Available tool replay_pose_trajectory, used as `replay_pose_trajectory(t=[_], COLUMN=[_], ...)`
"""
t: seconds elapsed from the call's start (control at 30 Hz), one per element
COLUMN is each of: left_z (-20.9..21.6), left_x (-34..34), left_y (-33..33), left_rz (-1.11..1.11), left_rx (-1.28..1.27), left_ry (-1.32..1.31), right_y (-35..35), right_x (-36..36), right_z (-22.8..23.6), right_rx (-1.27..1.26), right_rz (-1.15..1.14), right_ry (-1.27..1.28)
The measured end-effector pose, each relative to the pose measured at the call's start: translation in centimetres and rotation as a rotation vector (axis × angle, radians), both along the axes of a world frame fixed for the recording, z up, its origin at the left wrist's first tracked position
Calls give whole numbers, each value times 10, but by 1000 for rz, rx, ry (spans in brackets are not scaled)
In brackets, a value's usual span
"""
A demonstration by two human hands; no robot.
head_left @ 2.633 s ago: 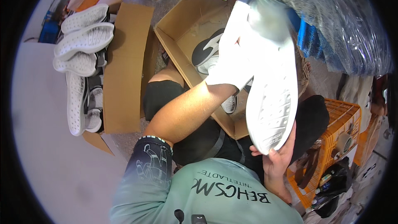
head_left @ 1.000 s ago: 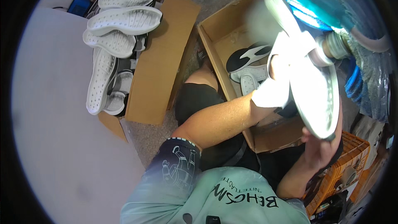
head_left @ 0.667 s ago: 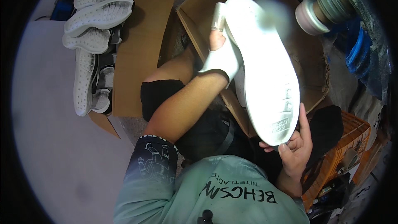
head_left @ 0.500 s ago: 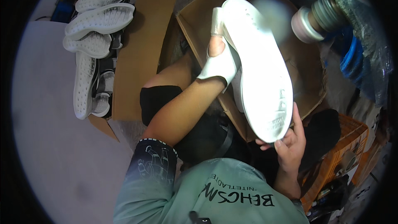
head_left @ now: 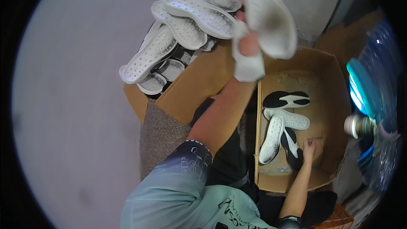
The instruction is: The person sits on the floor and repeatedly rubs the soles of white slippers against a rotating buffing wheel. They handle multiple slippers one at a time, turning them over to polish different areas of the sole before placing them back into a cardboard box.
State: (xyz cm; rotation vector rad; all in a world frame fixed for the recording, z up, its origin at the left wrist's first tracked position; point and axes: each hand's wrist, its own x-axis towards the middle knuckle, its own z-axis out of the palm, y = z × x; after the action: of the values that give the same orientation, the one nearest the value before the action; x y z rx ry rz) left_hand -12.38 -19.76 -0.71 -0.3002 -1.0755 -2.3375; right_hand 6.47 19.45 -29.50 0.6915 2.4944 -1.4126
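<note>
My left hand [head_left: 249, 53], in a white glove that leaves some fingers bare, is raised at the top. It grips a white shoe sole [head_left: 271, 17], which is smeared by motion. My right hand [head_left: 310, 147] hangs inside the cardboard box [head_left: 333, 74] on the right, bare, its fingers apart and nothing visible in them. Nearest to it lies a black-and-white sole [head_left: 292, 146]. Beside that rest a white sole with dimples [head_left: 271, 140], another white sole [head_left: 290, 118] and a second black-and-white sole [head_left: 286, 100].
At the upper left a second cardboard box [head_left: 203, 70] is heaped with white soles [head_left: 199, 19]. A pale table surface [head_left: 76, 101] fills the left. To the right are a teal lamp-like object [head_left: 363, 87], a roll-shaped thing [head_left: 359, 127] and clear plastic wrap [head_left: 383, 144]. An orange crate [head_left: 337, 218] stands low right.
My left hand has carried the sole up and away, toward the heaped soles. The right hand has let go of its end and moved into the box. My view has shifted.
</note>
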Motion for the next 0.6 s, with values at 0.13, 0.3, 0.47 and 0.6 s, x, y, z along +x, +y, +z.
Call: replay_pose_trajectory(t=[0.13,0.3,0.47,0.6], left_z=[36,25,-1,-56], left_x=[-7,-6,-17,13], left_y=[-75,-88,-49,39], left_rz=[299,400,350,-161], left_rx=[115,233,88,94], left_ry=[103,-184,-42,-230], right_y=[58,66,65,58], right_x=[39,66,67,62], right_z=[-78,-102,-84,-58], right_rx=[342,539,539,329], right_rz=[25,55,214,513], right_ry=[-238,-484,-577,-631])
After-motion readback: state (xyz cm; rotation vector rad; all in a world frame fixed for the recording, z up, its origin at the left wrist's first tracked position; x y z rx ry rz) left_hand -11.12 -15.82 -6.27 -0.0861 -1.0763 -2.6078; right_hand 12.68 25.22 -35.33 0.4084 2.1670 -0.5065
